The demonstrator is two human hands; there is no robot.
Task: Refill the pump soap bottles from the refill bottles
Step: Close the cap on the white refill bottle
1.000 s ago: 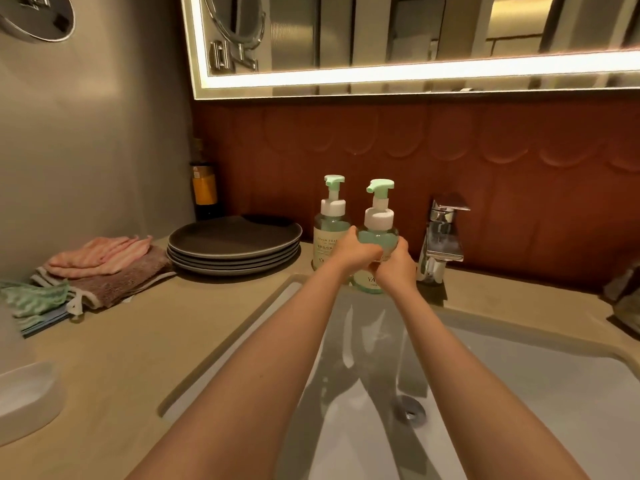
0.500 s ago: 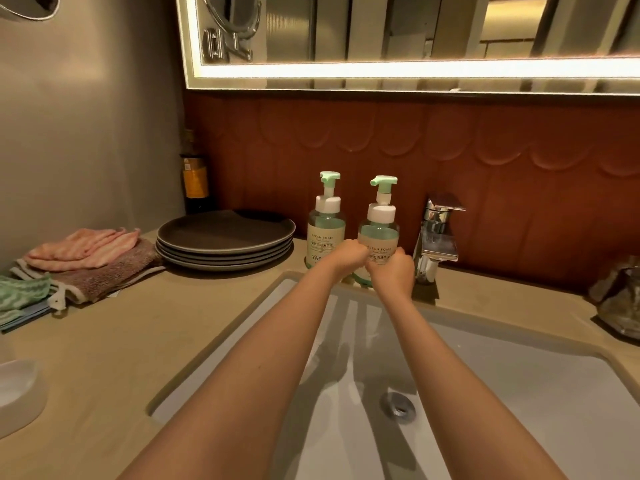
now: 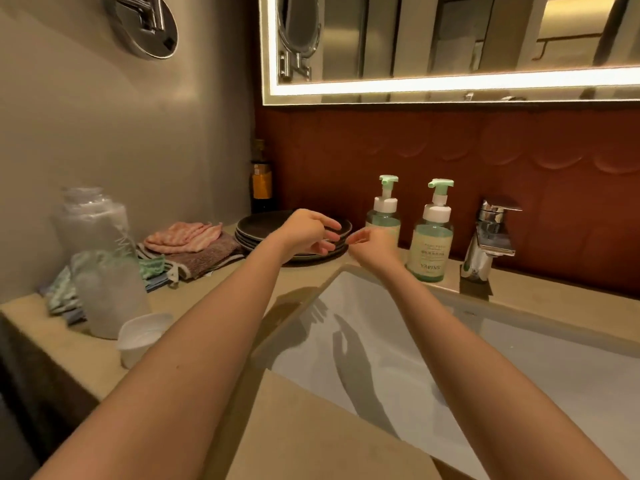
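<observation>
Both hands have let go of the nearer green-capped clear pump soap bottle [image 3: 431, 233], which stands at the desk's [image 3: 304, 441] back edge. Left hand [image 3: 304, 233] and right hand [image 3: 374, 245] hover apart, fingers loosely spread, empty.

I let go of the pump bottle [image 3: 430, 237]. It now stands alone on the counter [image 3: 311, 427], just right of my right hand [image 3: 375, 245]. Both hands moved left, empty, fingers loose, left hand [image 3: 304, 233] over the plates [image 3: 252, 230].
</observation>
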